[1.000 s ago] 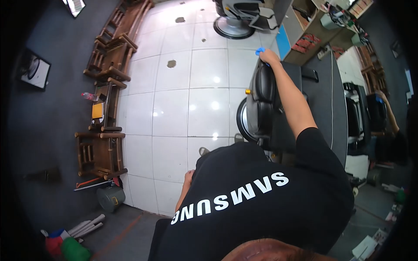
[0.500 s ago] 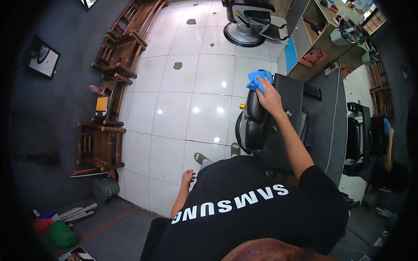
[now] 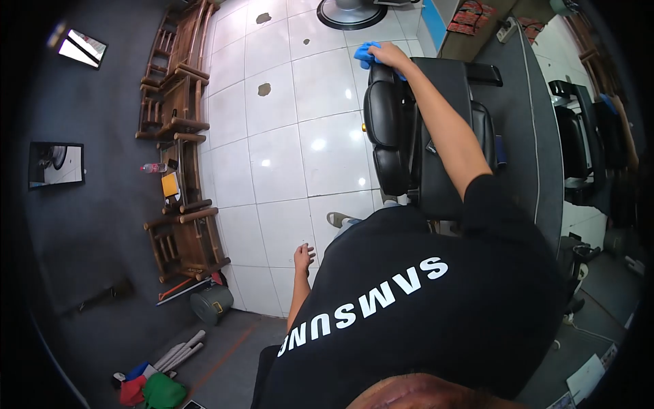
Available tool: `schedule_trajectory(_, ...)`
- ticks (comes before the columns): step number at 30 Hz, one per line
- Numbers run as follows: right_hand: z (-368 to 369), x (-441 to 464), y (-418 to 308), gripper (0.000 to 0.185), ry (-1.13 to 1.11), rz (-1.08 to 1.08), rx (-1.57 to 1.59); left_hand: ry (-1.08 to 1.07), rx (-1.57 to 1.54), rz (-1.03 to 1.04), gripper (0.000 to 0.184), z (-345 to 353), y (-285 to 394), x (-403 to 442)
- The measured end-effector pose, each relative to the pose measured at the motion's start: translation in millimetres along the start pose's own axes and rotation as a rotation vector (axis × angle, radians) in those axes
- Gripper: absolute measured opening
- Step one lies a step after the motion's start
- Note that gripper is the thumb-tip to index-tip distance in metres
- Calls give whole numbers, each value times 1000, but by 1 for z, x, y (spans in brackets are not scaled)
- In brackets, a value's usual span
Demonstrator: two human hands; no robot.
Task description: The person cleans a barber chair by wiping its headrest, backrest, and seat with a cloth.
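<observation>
A bright blue cloth [image 3: 366, 54] is bunched under the fingers of my right hand [image 3: 390, 56]. It lies against the far end of the padded black armrest [image 3: 385, 109] of a barber chair [image 3: 441, 174], and a bit of blue also shows at the inner side of the armrest. My right arm stretches over the chair. My left hand [image 3: 304, 257] hangs low beside my body above the tiled floor, its fingers loosely bent and apart with nothing in them.
Bamboo chairs [image 3: 180, 242] line the left wall, with a bottle [image 3: 154, 168] and a yellow item [image 3: 170, 184] on a small table. A bucket [image 3: 212, 304] stands below them. Another barber chair's round base [image 3: 351, 12] is ahead. At right is a mirror [image 3: 555, 61].
My right hand and the cloth have moved around the far end of the armrest toward its outer edge. The head view has shifted and turned; my left hand still hangs free.
</observation>
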State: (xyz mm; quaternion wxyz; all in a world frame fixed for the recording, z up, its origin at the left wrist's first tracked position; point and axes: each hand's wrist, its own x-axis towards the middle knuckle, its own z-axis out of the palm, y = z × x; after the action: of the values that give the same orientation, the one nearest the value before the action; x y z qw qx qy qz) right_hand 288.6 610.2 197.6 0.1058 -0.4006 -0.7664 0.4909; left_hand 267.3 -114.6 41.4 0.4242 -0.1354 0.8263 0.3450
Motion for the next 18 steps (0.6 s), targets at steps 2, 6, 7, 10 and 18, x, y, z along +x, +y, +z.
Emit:
schedule_trajectory(2, -7, -48, -16, 50, 2, -73, -26, -35, 68, 3, 44, 2, -15, -1)
schedule_trajectory(6, 24, -159, -13, 39, 330, -546, -76, -142, 376, 159, 47, -3, -89, 34)
schedule_trajectory(7, 27, -184, -15, 38, 321, -604, -118, -150, 406, 182, 47, -1, -110, 53)
schedule_trajectory(10, 33, -256, -23, 39, 246, -726, -233, -145, 475, 222, 47, 0, -98, 57)
schedule_trajectory(18, 42, -275, -19, 54, 211, -750, -329, -142, 149, 93, 46, 9, 37, 18)
